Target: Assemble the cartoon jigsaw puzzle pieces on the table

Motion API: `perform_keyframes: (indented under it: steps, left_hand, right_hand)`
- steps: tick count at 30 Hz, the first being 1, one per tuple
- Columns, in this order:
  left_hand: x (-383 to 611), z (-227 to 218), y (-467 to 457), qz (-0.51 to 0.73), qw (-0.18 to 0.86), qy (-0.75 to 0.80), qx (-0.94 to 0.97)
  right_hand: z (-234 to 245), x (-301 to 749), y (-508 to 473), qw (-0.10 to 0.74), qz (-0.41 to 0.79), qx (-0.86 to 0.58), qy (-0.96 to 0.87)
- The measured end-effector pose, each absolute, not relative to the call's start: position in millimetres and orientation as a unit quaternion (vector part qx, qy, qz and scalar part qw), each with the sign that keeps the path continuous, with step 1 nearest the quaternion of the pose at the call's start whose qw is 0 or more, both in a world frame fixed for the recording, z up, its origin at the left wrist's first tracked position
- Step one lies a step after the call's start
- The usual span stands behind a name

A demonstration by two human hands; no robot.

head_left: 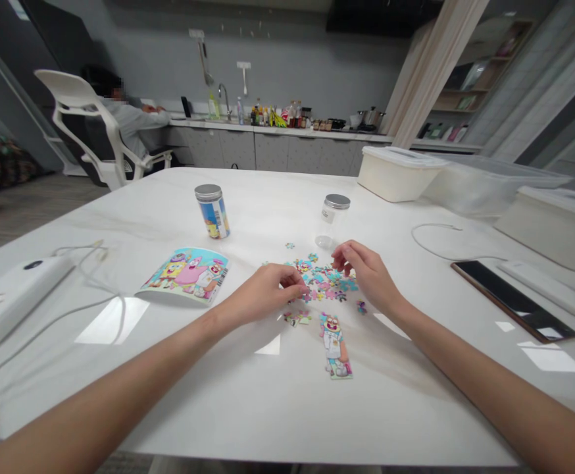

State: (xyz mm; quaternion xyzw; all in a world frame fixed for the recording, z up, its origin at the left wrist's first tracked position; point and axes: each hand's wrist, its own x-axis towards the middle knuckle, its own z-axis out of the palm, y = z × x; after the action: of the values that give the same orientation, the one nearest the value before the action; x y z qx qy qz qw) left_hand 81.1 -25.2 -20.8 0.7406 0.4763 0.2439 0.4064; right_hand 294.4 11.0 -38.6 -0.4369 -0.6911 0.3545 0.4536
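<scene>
Loose jigsaw puzzle pieces point(323, 288) lie in a pile on the white table. At the pile's left edge is my left hand point(272, 289), fingers curled, with a pinkish puzzle piece at its thumb and fingertips. My right hand point(366, 270) curls its fingers over the pile's right side; whatever is between them is hidden. Nearer to me lies a joined strip of puzzle point(335, 347) showing a cartoon figure. A small cluster of pieces point(297, 318) rests left of it, and a single dark piece point(361, 307) sits below my right hand.
A curled picture sheet point(186, 273) lies at left. Behind it stands a printed jar point(213, 214); a clear jar point(334, 217) is beyond my right hand. A phone point(512, 299), bins point(399, 172), and a white power strip point(18, 296) flank the table. A person point(132, 122) sits behind.
</scene>
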Motion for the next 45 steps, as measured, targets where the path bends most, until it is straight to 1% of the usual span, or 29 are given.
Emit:
perform_keyframes:
  steps: [2, 4, 8, 12, 14, 16, 20, 21, 23, 26, 32, 36, 39, 45]
  left_hand:
    - [78.8, -19.8, -25.6, 0.202, 0.43, 0.466, 0.746]
    - [76.9, -17.9, -27.1, 0.158, 0.435, 0.452, 0.763]
    - [76.0, -10.8, -33.1, 0.087, 0.405, 0.444, 0.795]
    - [77.0, -7.6, -36.9, 0.072, 0.356, 0.437, 0.823]
    - [76.3, -9.1, -36.0, 0.087, 0.303, 0.431, 0.846]
    - [73.8, -12.2, -33.2, 0.092, 0.218, 0.426, 0.873]
    - [64.6, -18.4, -26.0, 0.018, -0.02, 0.36, 0.933]
    - [62.4, -18.9, -24.9, -0.002, -0.064, 0.341, 0.938]
    - [59.2, -18.1, -24.0, -0.02, -0.113, 0.323, 0.939]
    - [57.7, -14.0, -25.9, -0.014, -0.122, 0.324, 0.938]
    - [58.8, -8.4, -29.4, -0.044, -0.08, 0.333, 0.939]
    - [56.7, -10.5, -26.9, -0.037, -0.096, 0.33, 0.938]
    - [54.6, -12.3, -26.0, -0.036, -0.102, 0.325, 0.939]
    - [53.7, -11.6, -29.5, 0.014, -0.033, 0.314, 0.949]
  right_hand:
    - [-41.0, 297.0, 16.0, 0.47, 0.37, -0.455, -0.66]
    - [-43.8, 296.2, 15.9, 0.463, 0.372, -0.462, -0.658]
    - [-46.8, 290.3, 6.3, 0.411, 0.35, -0.456, -0.708]
    - [-44.2, 287.5, -1.1, 0.361, 0.331, -0.457, -0.742]
    - [-42.1, 287.5, -2.3, 0.344, 0.309, -0.449, -0.764]
    - [-40.5, 287.5, -3.0, 0.322, 0.278, -0.421, -0.801]
    - [-39.5, 286.3, -7.3, 0.255, 0.204, -0.331, -0.885]
    - [-39.4, 286.1, -8.9, 0.237, 0.195, -0.314, -0.899]
    - [-39.3, 285.9, -12.0, 0.211, 0.19, -0.29, -0.914]
    - [-39.3, 286.8, -14.5, 0.186, 0.191, -0.266, -0.927]
    - [-40.9, 287.7, -13.2, 0.169, 0.208, -0.273, -0.924]
    - [-41.4, 287.4, -12.8, 0.167, 0.218, -0.281, -0.919]
    - [-42.4, 287.9, -11.6, 0.165, 0.203, -0.276, -0.925]
    - [-43.2, 288.7, -9.7, 0.189, 0.167, -0.285, -0.925]
